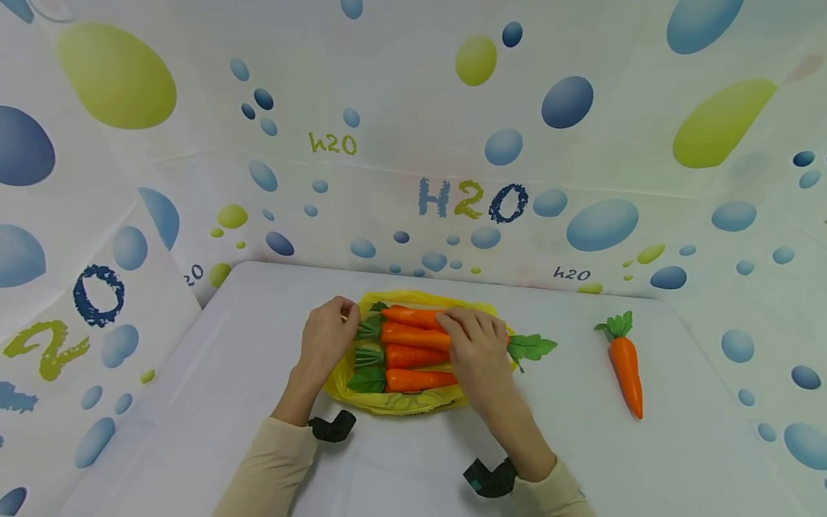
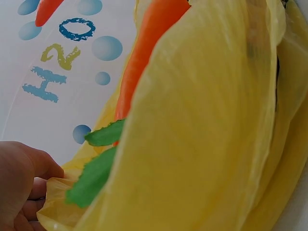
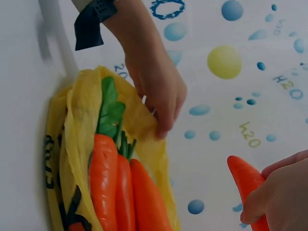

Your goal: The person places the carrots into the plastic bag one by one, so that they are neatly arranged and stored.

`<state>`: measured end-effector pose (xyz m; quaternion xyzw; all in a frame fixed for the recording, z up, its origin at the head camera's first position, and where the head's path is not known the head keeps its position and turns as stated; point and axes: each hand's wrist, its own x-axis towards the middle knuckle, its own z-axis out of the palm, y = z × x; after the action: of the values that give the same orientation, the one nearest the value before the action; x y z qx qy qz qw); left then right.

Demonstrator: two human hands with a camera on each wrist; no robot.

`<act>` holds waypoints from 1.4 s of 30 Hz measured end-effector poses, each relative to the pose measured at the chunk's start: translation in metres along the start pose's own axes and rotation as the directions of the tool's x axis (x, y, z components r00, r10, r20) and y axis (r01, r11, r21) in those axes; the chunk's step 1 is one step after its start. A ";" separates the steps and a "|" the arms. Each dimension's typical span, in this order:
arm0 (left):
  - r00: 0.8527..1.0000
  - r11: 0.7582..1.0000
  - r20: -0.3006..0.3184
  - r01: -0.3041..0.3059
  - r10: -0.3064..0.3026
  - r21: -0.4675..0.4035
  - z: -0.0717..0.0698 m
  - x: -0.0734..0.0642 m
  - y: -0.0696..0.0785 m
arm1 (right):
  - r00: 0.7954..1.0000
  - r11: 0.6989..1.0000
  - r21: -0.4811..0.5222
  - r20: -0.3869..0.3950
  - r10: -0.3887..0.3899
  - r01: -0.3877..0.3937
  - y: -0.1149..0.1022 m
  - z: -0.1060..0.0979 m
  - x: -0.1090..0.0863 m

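A yellow plastic bag [image 1: 403, 407] lies with its mouth spread, and several orange toy carrots [image 1: 416, 357] with green tops toward the left sit in it. My left hand [image 1: 328, 332] pinches the bag's left edge; in the left wrist view, the thumb and fingers [image 2: 41, 166] are at a fold of the yellow film. My right hand [image 1: 478, 352] grips another carrot [image 3: 243, 178] over the bag. That carrot's tip points left, and its green leaves [image 1: 531, 347] stick out to the right of the hand.
One more carrot [image 1: 625, 377] lies on the white tabletop [image 1: 400, 467] at the right, leaves away from me. Behind the table hangs a white sheet [image 1: 400, 86] with blue and green spots and H2O lettering. Black straps [image 1: 332, 426] are on both wrists.
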<state>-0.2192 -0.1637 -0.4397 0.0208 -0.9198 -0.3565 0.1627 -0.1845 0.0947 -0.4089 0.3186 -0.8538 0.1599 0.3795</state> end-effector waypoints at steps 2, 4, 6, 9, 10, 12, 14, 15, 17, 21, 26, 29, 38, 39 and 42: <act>1.000 1.000 0.000 0.000 0.000 0.002 0.000 0.000 0.000 | 0.999 1.000 -0.017 0.038 -0.010 0.010 -0.005 0.001 -0.001; 1.000 1.000 0.001 0.002 -0.002 0.003 0.000 0.000 -0.001 | 0.997 0.999 -0.029 0.070 -0.024 0.026 -0.009 0.004 -0.002; 1.000 1.000 0.001 0.004 -0.004 0.003 0.000 0.000 0.000 | 0.994 0.999 -0.026 0.103 -0.037 0.040 -0.012 0.007 -0.003; 1.000 1.000 0.002 0.005 -0.005 0.001 0.000 0.000 0.000 | 0.988 0.998 -0.009 0.145 -0.054 0.056 -0.017 0.012 -0.005; 1.000 1.000 0.002 0.005 -0.005 0.001 0.000 0.000 0.000 | 0.986 0.998 -0.001 0.160 -0.057 0.058 -0.018 0.013 -0.006; 1.000 1.000 0.002 0.006 -0.006 0.000 0.000 0.000 0.000 | 0.980 0.998 0.013 0.187 -0.062 0.061 -0.020 0.015 -0.007; 1.000 1.000 0.001 0.007 -0.007 0.001 0.000 0.000 0.000 | 0.977 0.998 0.018 0.205 -0.065 0.063 -0.022 0.017 -0.008; 1.000 1.000 0.001 0.008 -0.008 0.001 0.000 0.000 0.000 | 0.975 0.998 0.018 0.213 -0.063 0.061 -0.022 0.019 -0.009; 1.000 1.000 0.000 0.008 -0.008 0.001 0.000 0.000 0.000 | 0.973 0.998 0.016 0.225 -0.059 0.057 -0.022 0.021 -0.010; 1.000 1.000 0.002 0.010 -0.010 0.008 -0.001 0.000 0.000 | 0.972 0.999 0.019 0.231 -0.050 0.047 -0.020 0.025 -0.012; 1.000 1.000 0.002 0.011 -0.011 0.016 -0.001 0.000 0.001 | 0.975 0.998 0.021 0.216 -0.055 0.051 -0.017 0.031 -0.014; 1.000 1.000 0.001 0.009 -0.009 0.016 -0.001 0.000 0.001 | 0.976 0.998 0.035 0.209 -0.057 0.051 -0.015 0.035 -0.016; 1.000 1.000 0.007 0.016 -0.016 0.015 -0.001 0.001 0.001 | 0.968 0.990 0.139 0.246 -0.046 0.012 -0.011 0.043 -0.019; 1.000 1.000 0.008 0.018 -0.018 0.015 -0.001 0.001 0.001 | 0.966 0.988 0.152 0.255 -0.044 0.005 -0.010 0.044 -0.019; 1.000 1.000 0.009 0.020 -0.020 0.013 -0.001 0.001 0.001 | 0.960 0.983 0.181 0.276 -0.039 -0.012 -0.008 0.046 -0.020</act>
<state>-0.2195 -0.1639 -0.4377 0.0294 -0.9226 -0.3522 0.1548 -0.1935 0.0738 -0.4540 0.3770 -0.8783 0.1879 0.2263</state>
